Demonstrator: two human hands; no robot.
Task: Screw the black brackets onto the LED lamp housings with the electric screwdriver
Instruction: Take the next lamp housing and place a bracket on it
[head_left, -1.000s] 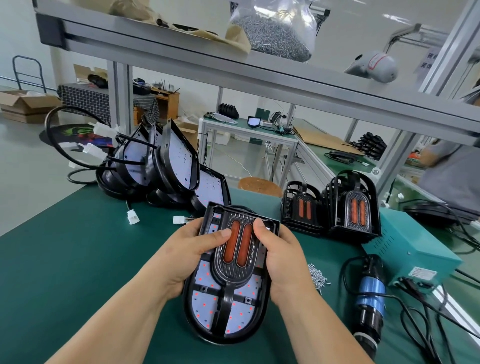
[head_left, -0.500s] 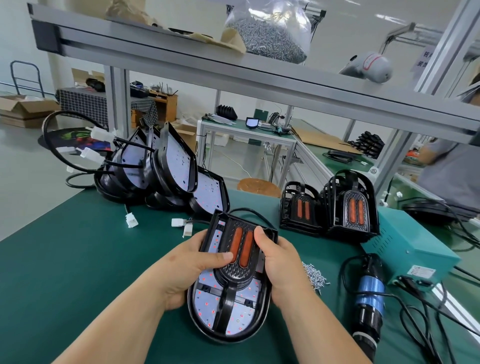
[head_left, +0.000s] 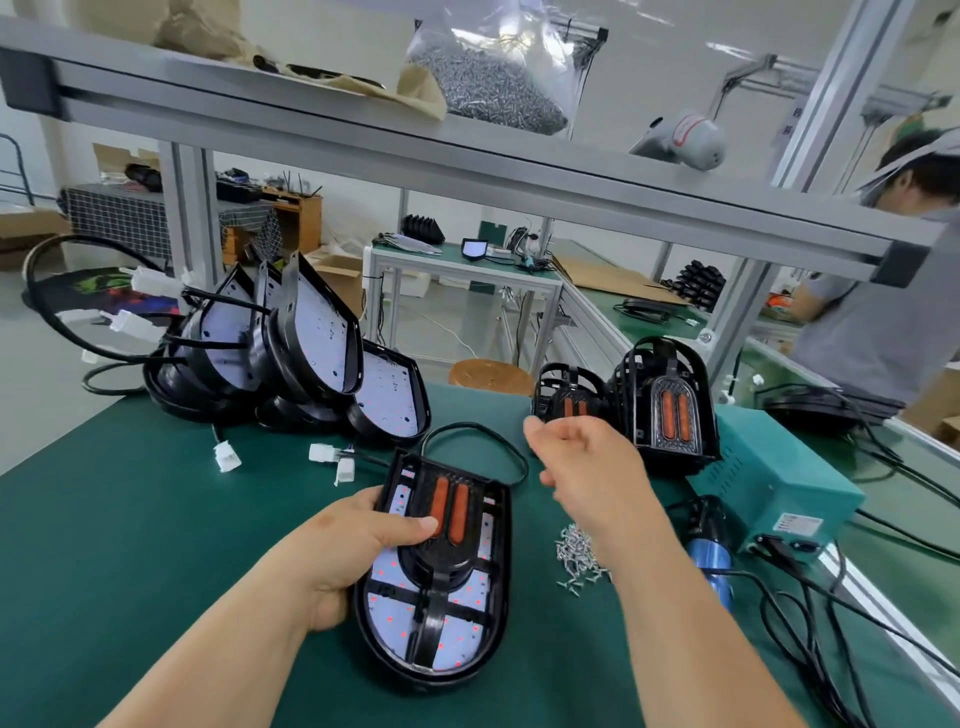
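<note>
**Desk:** What are the hands doing?

**Photographer:** The left hand (head_left: 348, 551) grips the left edge of an LED lamp housing (head_left: 452, 649) lying flat on the green tabletop (head_left: 130, 519). Its fingers curl under the rim and its thumb (head_left: 410, 525) presses on the black bracket (head_left: 441, 558) seated on the housing, just beside two orange strips. The right hand (head_left: 587, 467) hangs in the air above the tabletop, right of the housing. Its fingers (head_left: 540, 431) are loosely curled and apart, holding nothing that can be seen.

**Desk:** And the tools?

**Photographer:** A small heap of screws (head_left: 579, 558) lies just right of the housing. Beyond it the electric screwdriver (head_left: 709, 551), blue-banded, lies untouched beside a teal power box (head_left: 779, 478). More brackets (head_left: 660, 410) stand upright behind the right hand. Bare housings (head_left: 311, 353) lean in a pile at far left, their white connectors (head_left: 332, 457) trailing onto the tabletop.

**Desk:** The room?

**Photographer:** A workshop. An aluminium shelf (head_left: 363, 135) overhead carries a clear bag of screws (head_left: 488, 83). A second person in grey (head_left: 872, 332) stands at the bench on the right.
</note>
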